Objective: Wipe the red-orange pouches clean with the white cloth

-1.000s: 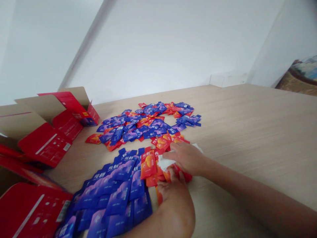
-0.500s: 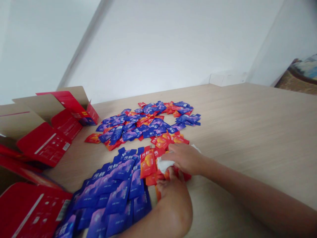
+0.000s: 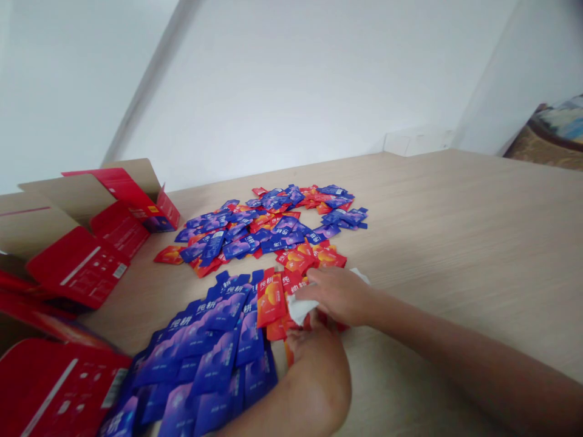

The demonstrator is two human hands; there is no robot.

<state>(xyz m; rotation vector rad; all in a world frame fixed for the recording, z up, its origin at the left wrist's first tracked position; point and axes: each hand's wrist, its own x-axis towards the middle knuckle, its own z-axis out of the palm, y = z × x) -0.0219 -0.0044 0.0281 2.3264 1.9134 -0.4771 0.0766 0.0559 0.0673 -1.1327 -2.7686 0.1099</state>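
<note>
Red-orange sachets (image 3: 272, 300) lie overlapped beside a neat spread of blue sachets (image 3: 212, 358). My right hand (image 3: 339, 292) reaches in from the right, its fingers bent over a white tissue (image 3: 301, 308) on the red sachets. Just below it, my left hand (image 3: 319, 349) is bent at the wrist, with fingertips at the tissue's lower edge and the red sachets. Both hands nearly touch, and they partly hide the sachets and tissue beneath. Another bit of white (image 3: 361, 276) shows behind my right hand.
Open red cardboard boxes (image 3: 77, 264) stand along the left side. Mixed blue and red sachets (image 3: 241, 233) lie in a loose heap farther back. A white box (image 3: 416, 141) sits at the table's (image 3: 455, 243) far edge against the wall.
My right hand has shifted slightly, with its fingers a little lower over the tissue. The tissue's visible shape has changed slightly. The sachets look nearly the same.
</note>
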